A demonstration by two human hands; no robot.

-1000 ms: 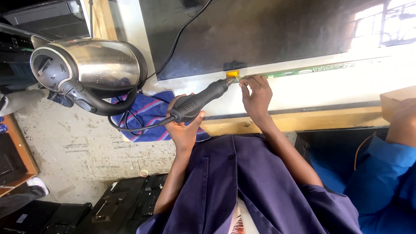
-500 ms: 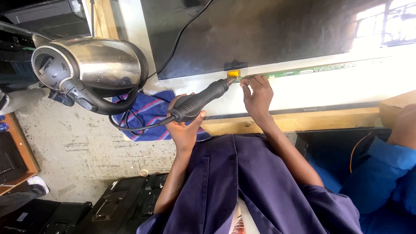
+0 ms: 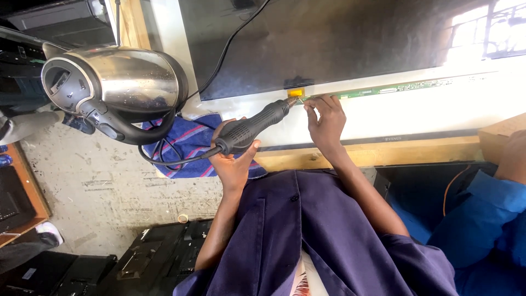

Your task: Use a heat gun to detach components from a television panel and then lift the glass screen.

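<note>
My left hand point(image 3: 233, 159) grips a black corded rotary tool point(image 3: 255, 127). Its tip meets a small yellow piece point(image 3: 296, 92) at the end of a thin green circuit strip point(image 3: 394, 88). That strip runs along the lower edge of a large dark flat screen panel point(image 3: 339, 41). My right hand point(image 3: 326, 123) rests fingertips down on the white panel frame point(image 3: 438, 112), just right of the tool tip and touching the strip. Both arms come out of purple sleeves point(image 3: 307, 230).
A steel electric kettle with a black handle point(image 3: 112, 87) sits to the left, beside a blue striped cloth point(image 3: 189, 143). A wooden bench edge point(image 3: 383, 153) runs under the panel. Another person's blue sleeve point(image 3: 487, 214) is at the right. Black devices point(image 3: 148, 263) lie on the concrete floor.
Both hands stay at the strip's end. The blue-sleeved person at the right has shifted slightly; the view has hardly moved.
</note>
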